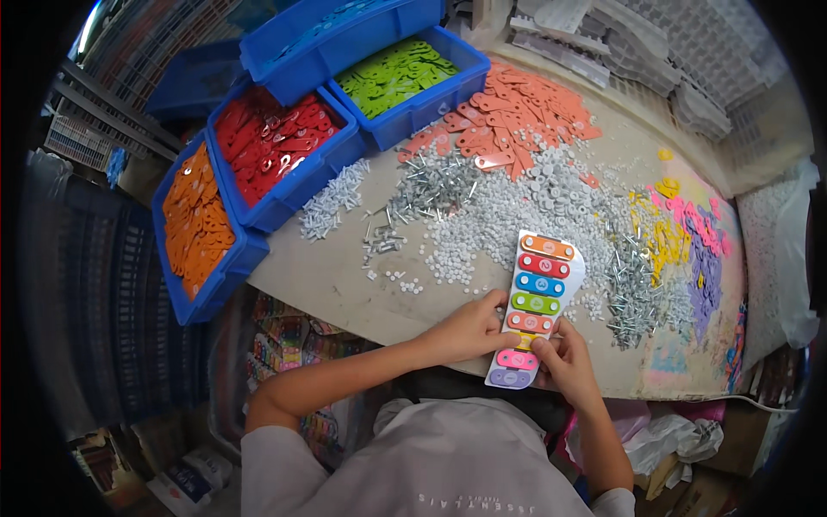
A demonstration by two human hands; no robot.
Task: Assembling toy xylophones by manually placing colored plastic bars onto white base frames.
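A white toy xylophone [533, 320] with a row of coloured bars is tilted over the near part of the table. Its bars run from orange at the far end, through red, blue, green, coral, yellow and pink, to purple nearest me. My left hand [468, 329] is closed at its left edge, thumb on the yellow bar and index finger reaching beside the green one. At the right edge, my right hand [567, 360] grips it, with the thumb at the yellow bar's right end and the other fingers partly hidden.
Small white caps [482, 226] and metal pins [444, 185] lie heaped past the xylophone, near loose coral bars [525, 116]. Blue bins [258, 220] of orange, red and green bars stand at the left. Yellow pieces [659, 233] and purple pieces [702, 267] lie right.
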